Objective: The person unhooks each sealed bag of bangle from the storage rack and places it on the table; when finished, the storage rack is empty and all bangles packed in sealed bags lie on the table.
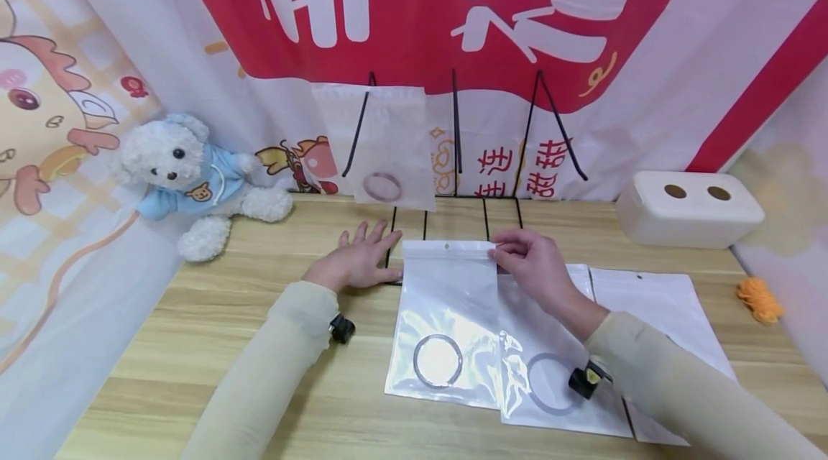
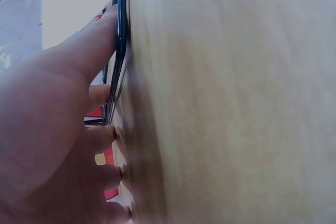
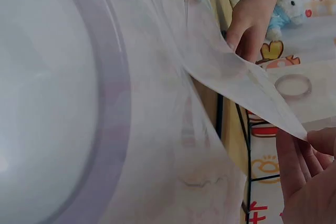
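My right hand [image 1: 537, 269] pinches the top right corner of a white zip bag [image 1: 446, 295] between thumb and fingers. Low in that bag shows a thin ring [image 1: 461, 361], like a bangle. The right wrist view has the bag's raised edge [image 3: 236, 82] running to my fingertips. With fingers spread, my left hand [image 1: 359, 259] rests on the tabletop beside the bag's upper left edge. Its thumb lies against a black wire bar [image 2: 122, 30] of the display rack [image 1: 456, 133]. From the rack's left hook hangs another bag [image 1: 388, 129] with a ring [image 1: 382, 187].
Under my right forearm lie a second ringed bag [image 1: 517, 395] and a further white bag [image 1: 666, 330]. A white box with two holes [image 1: 692, 219] stands at the back right, near orange yarn [image 1: 760, 300]. A plush bear [image 1: 200, 180] sits at the back left.
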Available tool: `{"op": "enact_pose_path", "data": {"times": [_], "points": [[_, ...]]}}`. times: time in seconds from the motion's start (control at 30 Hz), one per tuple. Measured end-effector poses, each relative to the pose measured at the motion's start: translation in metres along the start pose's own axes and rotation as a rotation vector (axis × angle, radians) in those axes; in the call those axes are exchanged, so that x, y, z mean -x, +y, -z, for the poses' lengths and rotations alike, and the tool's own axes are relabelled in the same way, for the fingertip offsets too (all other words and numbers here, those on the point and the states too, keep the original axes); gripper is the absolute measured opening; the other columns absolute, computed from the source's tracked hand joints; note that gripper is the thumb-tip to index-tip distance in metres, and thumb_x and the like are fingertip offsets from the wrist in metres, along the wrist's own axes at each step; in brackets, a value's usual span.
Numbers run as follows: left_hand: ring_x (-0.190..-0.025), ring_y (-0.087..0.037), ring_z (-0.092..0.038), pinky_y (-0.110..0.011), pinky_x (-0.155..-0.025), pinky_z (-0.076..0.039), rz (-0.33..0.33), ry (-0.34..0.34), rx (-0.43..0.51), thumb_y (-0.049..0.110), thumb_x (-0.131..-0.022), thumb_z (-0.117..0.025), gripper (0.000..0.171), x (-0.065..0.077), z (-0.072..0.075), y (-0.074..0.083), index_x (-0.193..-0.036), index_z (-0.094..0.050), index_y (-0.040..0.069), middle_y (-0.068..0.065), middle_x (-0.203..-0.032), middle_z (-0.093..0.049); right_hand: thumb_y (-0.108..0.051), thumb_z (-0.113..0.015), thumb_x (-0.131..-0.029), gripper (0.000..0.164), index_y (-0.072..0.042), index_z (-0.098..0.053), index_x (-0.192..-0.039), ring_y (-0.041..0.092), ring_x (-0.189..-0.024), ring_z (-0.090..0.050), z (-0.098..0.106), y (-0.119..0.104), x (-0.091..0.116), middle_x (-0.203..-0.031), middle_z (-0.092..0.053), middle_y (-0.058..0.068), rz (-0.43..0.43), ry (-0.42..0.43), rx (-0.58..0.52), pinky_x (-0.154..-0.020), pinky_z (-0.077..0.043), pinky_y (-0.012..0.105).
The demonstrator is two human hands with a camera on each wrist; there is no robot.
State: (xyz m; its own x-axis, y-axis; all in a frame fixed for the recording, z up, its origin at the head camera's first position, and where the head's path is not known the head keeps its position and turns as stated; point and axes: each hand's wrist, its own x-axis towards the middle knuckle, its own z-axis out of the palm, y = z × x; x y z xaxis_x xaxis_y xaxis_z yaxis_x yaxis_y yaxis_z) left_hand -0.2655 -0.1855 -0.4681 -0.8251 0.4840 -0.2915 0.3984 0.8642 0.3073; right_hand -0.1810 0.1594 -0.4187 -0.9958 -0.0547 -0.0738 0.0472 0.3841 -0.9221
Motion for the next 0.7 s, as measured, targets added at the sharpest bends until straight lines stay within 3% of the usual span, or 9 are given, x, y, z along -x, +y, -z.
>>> {"op": "enact_pose_path", "data": {"times": [0.27,0.5,0.7], "points": [[-0.166,-0.054,0.003,-0.078,-0.129,0.001,0.035,-0.063,-0.013,0.057,-0.107,-0.058,0.087,0.019,0.022,0.022,-0.175,-0.017,0.023,-0.017,-0.183,0.001,-0.008,-0.076,-0.100,0.024,0.000,-0.072,-0.122,0.020,-0.094,-0.077,-0.003,0.009,-0.013,-0.112,-0.078,0.017,-0.005,-0.049,0.081,-0.087,-0.067,0.036],[-0.166,-0.054,0.005,-0.078,-0.129,0.003,0.014,-0.077,0.032,0.060,-0.106,-0.058,0.086,0.019,0.024,0.018,-0.175,-0.018,0.026,-0.016,-0.183,0.001,-0.012,-0.077,-0.100,0.015,-0.007,-0.076,-0.113,0.021,-0.089,-0.070,-0.003,0.009,-0.021,-0.105,-0.077,0.012,0.051,-0.061,0.276,-0.073,-0.060,0.030],[-0.167,-0.052,0.006,-0.077,-0.130,0.004,0.018,-0.087,0.039,0.057,-0.106,-0.059,0.085,0.018,0.025,0.018,-0.175,-0.021,0.026,-0.015,-0.184,-0.001,-0.012,-0.077,-0.099,0.012,-0.010,-0.078,-0.111,0.023,-0.097,-0.069,-0.002,0.010,-0.029,-0.109,-0.077,0.010,0.042,-0.086,0.388,-0.083,-0.061,0.036]]}}
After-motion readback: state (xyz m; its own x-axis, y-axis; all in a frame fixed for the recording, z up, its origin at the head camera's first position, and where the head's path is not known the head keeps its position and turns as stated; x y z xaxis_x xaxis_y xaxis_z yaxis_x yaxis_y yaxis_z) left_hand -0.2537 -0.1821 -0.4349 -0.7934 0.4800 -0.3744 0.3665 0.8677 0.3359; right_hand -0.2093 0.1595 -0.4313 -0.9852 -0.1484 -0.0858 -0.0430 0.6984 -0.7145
